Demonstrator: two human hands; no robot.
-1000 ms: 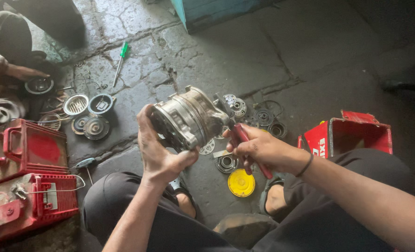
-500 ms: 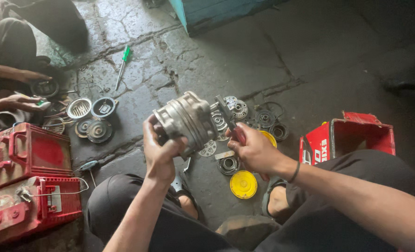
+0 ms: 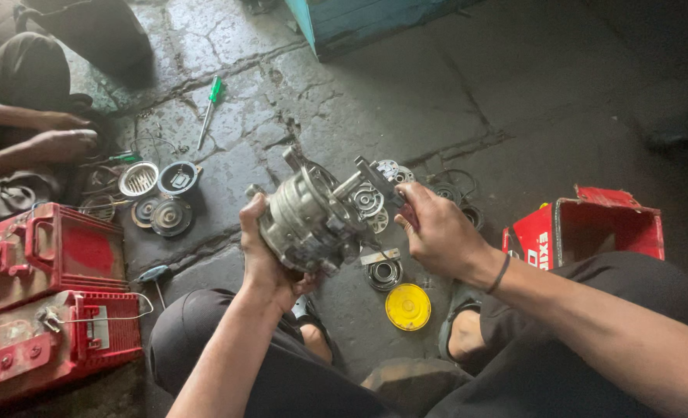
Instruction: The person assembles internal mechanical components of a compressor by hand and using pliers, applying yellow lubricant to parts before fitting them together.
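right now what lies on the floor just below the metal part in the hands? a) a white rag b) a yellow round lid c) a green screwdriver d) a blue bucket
b: a yellow round lid lies on the floor under the metal part that the left hand holds; the green screwdriver lies far up the floor.

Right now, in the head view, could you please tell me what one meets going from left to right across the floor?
Red batteries → round clutch discs → left hand → metal compressor → right hand → red cardboard box.
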